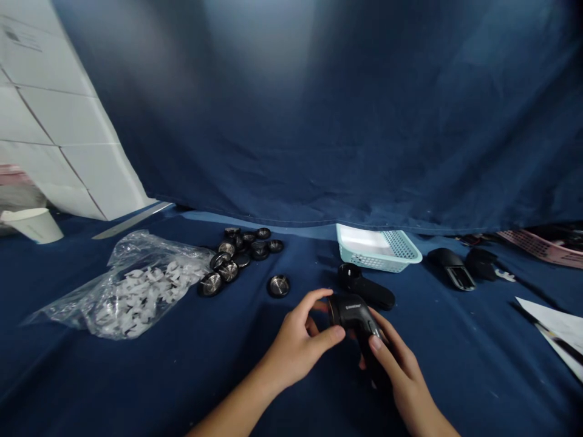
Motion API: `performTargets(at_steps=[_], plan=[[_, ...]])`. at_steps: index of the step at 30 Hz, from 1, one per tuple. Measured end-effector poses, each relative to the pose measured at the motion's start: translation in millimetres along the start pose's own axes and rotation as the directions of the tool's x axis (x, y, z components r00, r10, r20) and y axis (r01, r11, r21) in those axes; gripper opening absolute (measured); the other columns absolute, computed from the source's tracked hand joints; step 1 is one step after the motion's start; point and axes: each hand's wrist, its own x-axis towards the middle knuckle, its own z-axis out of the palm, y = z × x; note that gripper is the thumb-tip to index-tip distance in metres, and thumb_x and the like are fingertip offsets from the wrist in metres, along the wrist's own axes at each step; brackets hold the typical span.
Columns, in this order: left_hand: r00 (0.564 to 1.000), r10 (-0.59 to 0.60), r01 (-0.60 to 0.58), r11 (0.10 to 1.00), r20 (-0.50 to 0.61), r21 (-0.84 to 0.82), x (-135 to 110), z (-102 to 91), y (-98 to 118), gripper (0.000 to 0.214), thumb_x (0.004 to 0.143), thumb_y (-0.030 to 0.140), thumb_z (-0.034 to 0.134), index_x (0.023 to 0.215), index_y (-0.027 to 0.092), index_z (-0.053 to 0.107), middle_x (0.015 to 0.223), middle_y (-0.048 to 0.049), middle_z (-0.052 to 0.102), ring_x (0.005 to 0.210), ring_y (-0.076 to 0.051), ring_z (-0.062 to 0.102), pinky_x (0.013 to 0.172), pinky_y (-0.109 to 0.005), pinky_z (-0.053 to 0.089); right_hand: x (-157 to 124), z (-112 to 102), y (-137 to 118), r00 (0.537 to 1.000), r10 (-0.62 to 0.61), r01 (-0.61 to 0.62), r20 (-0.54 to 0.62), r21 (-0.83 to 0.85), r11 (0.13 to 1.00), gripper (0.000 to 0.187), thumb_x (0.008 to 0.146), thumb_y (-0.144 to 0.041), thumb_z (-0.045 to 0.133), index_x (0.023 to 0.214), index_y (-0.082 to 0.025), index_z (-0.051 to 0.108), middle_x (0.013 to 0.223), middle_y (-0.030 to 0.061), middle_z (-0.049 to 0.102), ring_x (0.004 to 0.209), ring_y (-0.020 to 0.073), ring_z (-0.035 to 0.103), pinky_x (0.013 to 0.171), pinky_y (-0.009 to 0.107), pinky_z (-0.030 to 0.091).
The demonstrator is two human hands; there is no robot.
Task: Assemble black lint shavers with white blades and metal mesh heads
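A black handheld device (357, 318) with a round head lies low over the blue cloth, held between both hands. My left hand (298, 340) curls its thumb and fingers around the round head end. My right hand (396, 361) grips the handle from the right, fingers laid along the body. A second black device of the same kind (367, 288) lies on the cloth just behind. One round black cap with a shiny metal face (278, 285) sits alone to the left of the hands.
Several more round caps (239, 252) cluster behind. A clear bag of small white parts (132, 288) lies at left, a paper cup (34, 224) far left. A pale green basket (378, 247) stands behind; more black parts (455, 270) and papers (553, 325) at right.
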Motion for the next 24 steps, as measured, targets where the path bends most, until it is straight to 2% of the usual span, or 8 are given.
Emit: performTargets(at_steps=[2, 4, 7, 10, 14, 18, 24], plan=[[1.0, 0.003, -0.003, 1.0, -0.026, 0.004, -0.4, 0.8, 0.1, 0.071, 0.077, 0.039, 0.076, 0.138, 0.031, 0.042, 0.128, -0.0088, 0.055, 0.062, -0.006, 0.058, 0.048, -0.017, 0.044, 2.2, -1.6, -1.3, 1.0, 0.006, -0.006, -0.005, -0.006, 1.0, 0.065, 0.087, -0.056, 0.059, 0.142, -0.023, 0.044, 0.09, 0.0039, 0.068, 0.065, 0.0159, 0.058, 0.051, 0.024, 0.045], [0.996, -0.089, 0.087, 0.995, -0.029, -0.05, 0.3, 2.1, -0.2, 0.071, 0.082, 0.05, 0.068, 0.142, 0.029, 0.035, 0.128, -0.0121, 0.056, 0.056, -0.007, 0.061, 0.041, -0.016, 0.041, 4.0, -4.0, -1.7, 1.0, -0.028, 0.028, 0.008, -0.034, 0.999, 0.064, 0.088, -0.055, 0.059, 0.142, -0.024, 0.044, 0.094, 0.0043, 0.068, 0.068, 0.0163, 0.059, 0.057, 0.026, 0.049], [0.974, -0.224, 0.228, 0.968, 0.042, -0.109, 2.0, 3.8, 0.1, 0.061, 0.089, 0.065, 0.047, 0.126, 0.017, 0.047, 0.103, -0.011, 0.064, 0.042, -0.007, 0.058, 0.034, -0.016, 0.036, 4.9, -7.0, -1.1, 0.995, -0.094, 0.097, 0.039, -0.094, 0.991, 0.061, 0.087, -0.051, 0.061, 0.141, -0.026, 0.048, 0.105, 0.0058, 0.069, 0.076, 0.0185, 0.062, 0.075, 0.032, 0.053], [0.962, -0.26, 0.27, 0.944, 0.079, -0.188, 1.9, 4.7, 2.1, 0.054, 0.088, 0.064, 0.05, 0.109, 0.015, 0.051, 0.083, -0.0032, 0.062, 0.04, -0.006, 0.053, 0.036, -0.016, 0.039, 3.6, -7.4, 0.9, 0.99, -0.133, 0.14, 0.05, -0.16, 0.977, 0.061, 0.086, -0.051, 0.063, 0.141, -0.028, 0.05, 0.118, 0.0073, 0.068, 0.087, 0.0229, 0.066, 0.089, 0.039, 0.052], [0.966, -0.241, 0.259, 0.915, 0.096, -0.308, -0.3, 4.7, 3.0, 0.047, 0.083, 0.058, 0.063, 0.103, 0.018, 0.048, 0.075, 0.0045, 0.052, 0.044, -0.003, 0.041, 0.041, -0.017, 0.041, 0.6, -5.3, 5.9, 0.988, -0.149, 0.153, 0.035, -0.246, 0.957, 0.06, 0.088, -0.051, 0.059, 0.143, -0.028, 0.047, 0.126, 0.0078, 0.066, 0.092, 0.0249, 0.067, 0.09, 0.041, 0.052], [0.978, -0.173, 0.2, 0.943, 0.119, -0.268, -0.9, 3.0, -0.5, 0.044, 0.084, 0.055, 0.064, 0.104, 0.018, 0.049, 0.07, 0.007, 0.041, 0.05, -0.005, 0.037, 0.045, -0.017, 0.039, -1.7, -4.2, 9.9, 0.985, -0.165, 0.169, 0.039, -0.305, 0.937, 0.063, 0.091, -0.051, 0.055, 0.147, -0.025, 0.043, 0.119, 0.0091, 0.069, 0.083, 0.0237, 0.068, 0.084, 0.039, 0.055], [0.98, -0.071, 0.101, 0.982, 0.186, -0.158, 2.1, -3.6, -3.4, 0.046, 0.084, 0.056, 0.063, 0.105, 0.019, 0.045, 0.085, 0.0016, 0.05, 0.059, -0.007, 0.043, 0.044, -0.017, 0.036, -2.1, -7.4, 16.2, 0.975, -0.204, 0.224, 0.093, -0.356, 0.907, 0.063, 0.095, -0.05, 0.048, 0.151, -0.026, 0.033, 0.104, 0.0061, 0.07, 0.078, 0.0203, 0.065, 0.079, 0.035, 0.053]])
